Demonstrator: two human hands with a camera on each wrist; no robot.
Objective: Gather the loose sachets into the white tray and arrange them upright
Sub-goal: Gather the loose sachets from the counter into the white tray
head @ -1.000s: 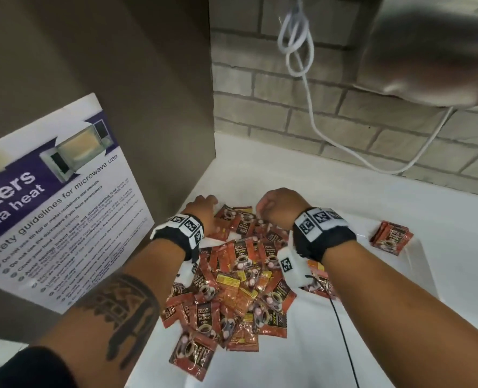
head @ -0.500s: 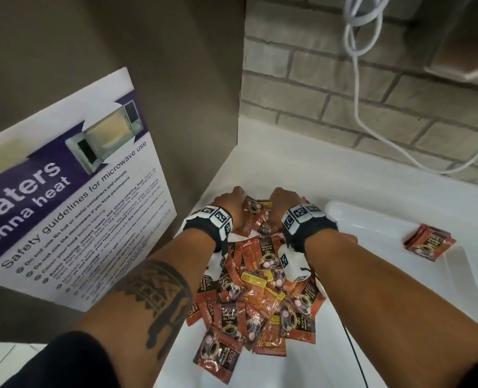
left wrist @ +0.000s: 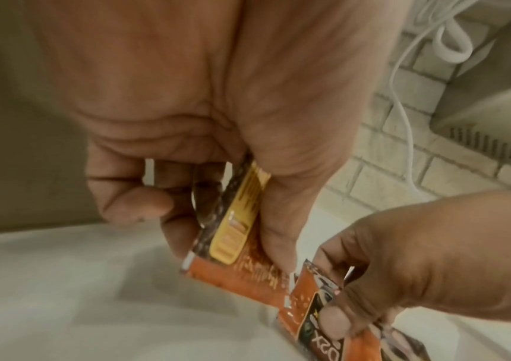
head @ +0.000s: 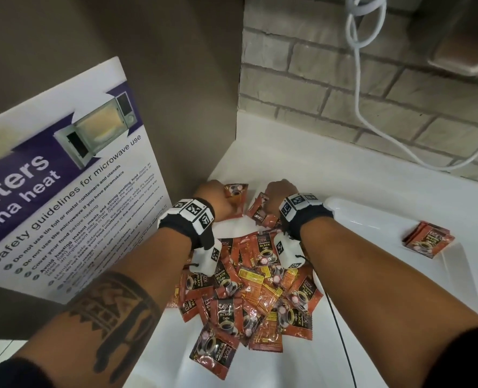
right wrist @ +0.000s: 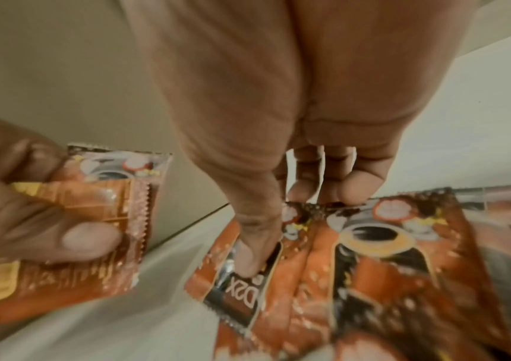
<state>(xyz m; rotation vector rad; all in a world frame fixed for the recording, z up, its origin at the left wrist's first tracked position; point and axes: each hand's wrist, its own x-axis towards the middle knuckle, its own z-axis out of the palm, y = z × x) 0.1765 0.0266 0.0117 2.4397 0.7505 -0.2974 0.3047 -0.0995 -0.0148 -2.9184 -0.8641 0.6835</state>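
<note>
A pile of red-orange coffee sachets point(head: 249, 289) lies flat and jumbled between my forearms, seemingly in the left part of the white tray point(head: 372, 219). At the pile's far end, my left hand point(head: 215, 197) grips a small bunch of sachets point(left wrist: 239, 232) between thumb and curled fingers. Just right of it, my right hand point(head: 277, 194) pinches a few more sachets point(right wrist: 340, 244) by their top edge, thumb point(right wrist: 254, 249) in front. A short flat stack of sachets point(head: 428, 239) lies alone at the tray's right end.
A microwave safety poster point(head: 64, 191) leans against the brown wall on the left. Behind the counter is a brick wall point(head: 316, 93) with a hanging white cable point(head: 358, 79). An appliance point(head: 470, 46) juts in at top right. A thin black cord point(head: 341, 331) runs beneath my right forearm.
Both hands have drawn sachets from the pile's far end, and each now holds its own bunch, slightly apart. The head view has shifted left and nearer.
</note>
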